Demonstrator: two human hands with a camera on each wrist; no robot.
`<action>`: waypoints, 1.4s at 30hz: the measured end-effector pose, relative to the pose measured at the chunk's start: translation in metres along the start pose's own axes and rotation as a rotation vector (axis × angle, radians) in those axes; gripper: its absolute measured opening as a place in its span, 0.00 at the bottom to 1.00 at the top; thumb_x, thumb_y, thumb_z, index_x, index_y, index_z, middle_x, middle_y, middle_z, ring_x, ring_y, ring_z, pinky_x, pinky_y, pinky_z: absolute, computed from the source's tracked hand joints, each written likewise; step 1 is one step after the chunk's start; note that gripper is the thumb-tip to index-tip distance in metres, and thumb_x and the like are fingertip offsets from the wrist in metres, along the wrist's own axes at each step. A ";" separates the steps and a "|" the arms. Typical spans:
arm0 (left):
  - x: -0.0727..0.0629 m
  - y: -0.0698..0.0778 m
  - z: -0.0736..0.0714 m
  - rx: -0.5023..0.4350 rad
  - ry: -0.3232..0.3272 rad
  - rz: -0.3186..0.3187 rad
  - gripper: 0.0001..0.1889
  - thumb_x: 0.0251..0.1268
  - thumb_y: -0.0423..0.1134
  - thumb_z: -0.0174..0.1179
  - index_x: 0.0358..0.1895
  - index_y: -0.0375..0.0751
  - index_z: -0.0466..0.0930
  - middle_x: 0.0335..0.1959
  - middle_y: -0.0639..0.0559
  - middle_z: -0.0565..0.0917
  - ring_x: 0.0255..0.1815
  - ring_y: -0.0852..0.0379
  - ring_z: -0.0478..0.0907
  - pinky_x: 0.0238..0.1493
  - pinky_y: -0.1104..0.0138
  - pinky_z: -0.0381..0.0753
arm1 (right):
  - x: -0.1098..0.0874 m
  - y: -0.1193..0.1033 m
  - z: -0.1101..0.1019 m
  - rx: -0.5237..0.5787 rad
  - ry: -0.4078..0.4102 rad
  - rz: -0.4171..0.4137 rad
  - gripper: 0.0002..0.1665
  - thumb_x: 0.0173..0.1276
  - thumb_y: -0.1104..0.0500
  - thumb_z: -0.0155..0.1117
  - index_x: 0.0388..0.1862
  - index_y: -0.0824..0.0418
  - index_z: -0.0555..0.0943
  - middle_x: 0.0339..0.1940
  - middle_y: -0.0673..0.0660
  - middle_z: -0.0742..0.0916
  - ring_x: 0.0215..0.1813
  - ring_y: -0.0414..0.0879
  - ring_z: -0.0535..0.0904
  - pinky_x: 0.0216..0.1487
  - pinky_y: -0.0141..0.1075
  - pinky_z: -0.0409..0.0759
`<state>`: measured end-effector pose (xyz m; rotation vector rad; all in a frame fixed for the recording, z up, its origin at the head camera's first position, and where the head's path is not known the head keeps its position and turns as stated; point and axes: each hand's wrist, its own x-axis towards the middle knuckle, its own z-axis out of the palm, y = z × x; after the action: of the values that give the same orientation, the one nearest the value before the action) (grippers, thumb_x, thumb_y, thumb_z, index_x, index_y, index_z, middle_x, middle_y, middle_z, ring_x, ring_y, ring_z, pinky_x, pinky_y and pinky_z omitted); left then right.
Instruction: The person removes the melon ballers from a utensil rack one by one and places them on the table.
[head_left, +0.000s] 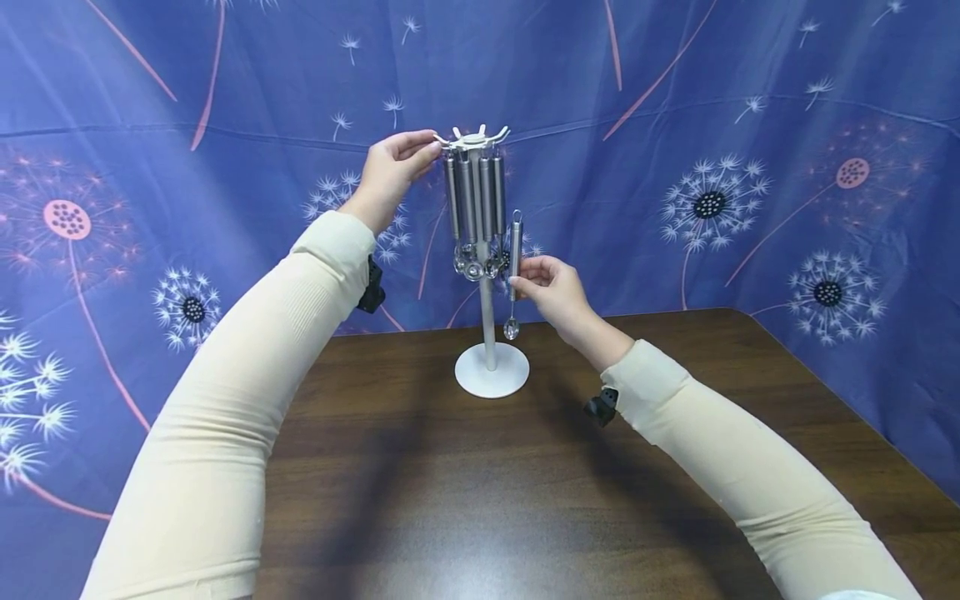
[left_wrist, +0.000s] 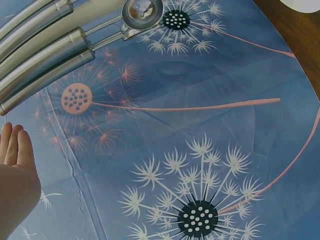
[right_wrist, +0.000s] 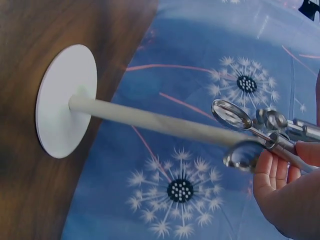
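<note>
A white utensil stand (head_left: 487, 329) rises from a round base, with curved hooks around its top. Several steel-handled utensils (head_left: 477, 200) hang from it in a ring. My left hand (head_left: 393, 171) pinches the tip of a hook on the stand's left side, thumb and fingertips together there. Lower down at the right, my right hand (head_left: 555, 292) holds a small metal spoon (head_left: 516, 250) by its steel handle, thumb against fingers. The spoon is upright, its loop at the top and oval bowl (right_wrist: 231, 115) pointing down, beside the hanging utensils.
The stand's white base (head_left: 472, 379) rests on a dark brown wooden table (head_left: 465, 500), toward its far edge. Close behind hangs a blue cloth (head_left: 585, 192) printed with dandelions. Dark wrist cameras sit at both cream sleeves (head_left: 247, 400).
</note>
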<state>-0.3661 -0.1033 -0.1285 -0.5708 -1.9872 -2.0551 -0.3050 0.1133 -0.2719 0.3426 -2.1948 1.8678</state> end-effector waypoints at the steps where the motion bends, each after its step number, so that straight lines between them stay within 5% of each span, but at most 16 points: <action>1: 0.000 0.000 0.000 0.003 0.003 -0.002 0.21 0.67 0.29 0.59 0.62 0.28 0.72 0.63 0.36 0.76 0.61 0.52 0.76 0.64 0.69 0.73 | -0.002 0.001 0.001 -0.003 -0.009 0.004 0.18 0.66 0.67 0.64 0.53 0.73 0.75 0.36 0.52 0.81 0.34 0.36 0.78 0.40 0.26 0.81; 8: -0.002 0.001 0.000 0.018 0.014 -0.001 0.22 0.66 0.30 0.61 0.62 0.28 0.73 0.61 0.38 0.78 0.57 0.55 0.78 0.62 0.70 0.74 | -0.013 0.007 0.013 0.011 -0.047 0.023 0.17 0.66 0.68 0.64 0.51 0.75 0.75 0.34 0.52 0.81 0.32 0.36 0.78 0.38 0.26 0.80; 15: -0.004 0.003 0.000 0.021 0.026 -0.006 0.22 0.65 0.31 0.61 0.62 0.29 0.73 0.58 0.39 0.80 0.57 0.52 0.78 0.62 0.70 0.74 | -0.021 0.012 0.026 0.040 -0.083 0.049 0.17 0.65 0.69 0.64 0.51 0.75 0.75 0.34 0.52 0.81 0.33 0.38 0.79 0.48 0.43 0.84; 26: -0.011 0.011 0.004 0.028 0.049 -0.027 0.22 0.64 0.30 0.63 0.60 0.29 0.74 0.56 0.41 0.82 0.56 0.54 0.79 0.60 0.70 0.76 | -0.035 0.022 0.044 0.109 -0.111 0.143 0.17 0.65 0.68 0.65 0.51 0.74 0.75 0.33 0.52 0.82 0.32 0.36 0.80 0.41 0.31 0.84; 42: -0.004 0.002 0.001 0.035 0.058 -0.007 0.22 0.63 0.32 0.65 0.59 0.30 0.76 0.54 0.44 0.83 0.49 0.59 0.80 0.65 0.65 0.73 | -0.048 0.038 0.066 0.169 -0.142 0.297 0.15 0.64 0.70 0.65 0.48 0.74 0.76 0.29 0.53 0.82 0.29 0.39 0.81 0.36 0.29 0.83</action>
<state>-0.3614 -0.1029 -0.1289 -0.4924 -1.9918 -2.0128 -0.2740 0.0558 -0.3338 0.1911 -2.2897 2.2580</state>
